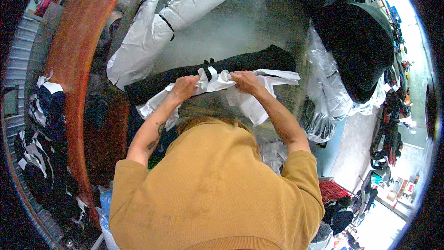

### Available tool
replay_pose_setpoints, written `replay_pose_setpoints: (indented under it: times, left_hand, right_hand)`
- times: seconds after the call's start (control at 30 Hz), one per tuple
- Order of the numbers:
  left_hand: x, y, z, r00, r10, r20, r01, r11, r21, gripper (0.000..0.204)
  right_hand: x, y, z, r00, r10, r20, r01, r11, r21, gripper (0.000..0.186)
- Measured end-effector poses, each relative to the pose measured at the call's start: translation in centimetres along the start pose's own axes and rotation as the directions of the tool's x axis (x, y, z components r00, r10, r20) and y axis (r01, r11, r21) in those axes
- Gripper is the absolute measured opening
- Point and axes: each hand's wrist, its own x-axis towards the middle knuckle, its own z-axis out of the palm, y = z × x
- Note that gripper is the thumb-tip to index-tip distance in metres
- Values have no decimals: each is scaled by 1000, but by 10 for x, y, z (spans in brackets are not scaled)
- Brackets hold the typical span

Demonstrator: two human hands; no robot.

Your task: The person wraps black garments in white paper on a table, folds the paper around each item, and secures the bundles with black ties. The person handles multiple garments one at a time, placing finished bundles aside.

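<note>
A long black fabric bundle (256, 66) lies across the table (240, 25) in front of me. Along its near side runs crumpled white paper (252, 104), its loose ends hanging toward me. My left hand (186, 87) is closed on the paper left of the middle. A short way to the right, my right hand (246, 82) grips the same paper, leaving a bunched stretch between both fists. Just beyond that stretch, a short black strip (210, 63) sticks up by the bundle. The fingertips of both hands are partly hidden in the folds.
Farther back on the left lies a white paper-wrapped roll (199, 2) with a black tie. Clear plastic (326, 78) and a large black bundle (351, 41) are at the right. A tall orange-brown panel (76, 65) stands left; a red crate (334, 190) sits low right.
</note>
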Motion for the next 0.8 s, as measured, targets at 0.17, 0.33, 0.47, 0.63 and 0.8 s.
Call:
replay_pose_setpoints:
  times: [0.17,0.33,0.47,0.63,0.8]
  left_hand:
    - [-3,-7,0,998,30,63,-26,998,-61,16]
    - [-12,-48,8,991,-118,-59,95,948,-304,15]
    - [-7,-56,1,994,-83,-64,66,968,-240,15]
    - [6,-54,-44,999,-2,-45,3,999,35,10]
    - [4,-25,-111,995,88,55,-98,964,247,7]
  right_hand:
    - [-15,-2,12,995,0,-96,-2,1000,-25,36]
    - [-61,26,26,967,250,-48,-249,968,24,33]
    - [-118,76,24,871,425,-246,-413,905,99,32]
    - [-313,154,-10,280,941,-191,-460,306,834,29]
    - [-398,77,-96,65,914,-400,-852,260,455,37]
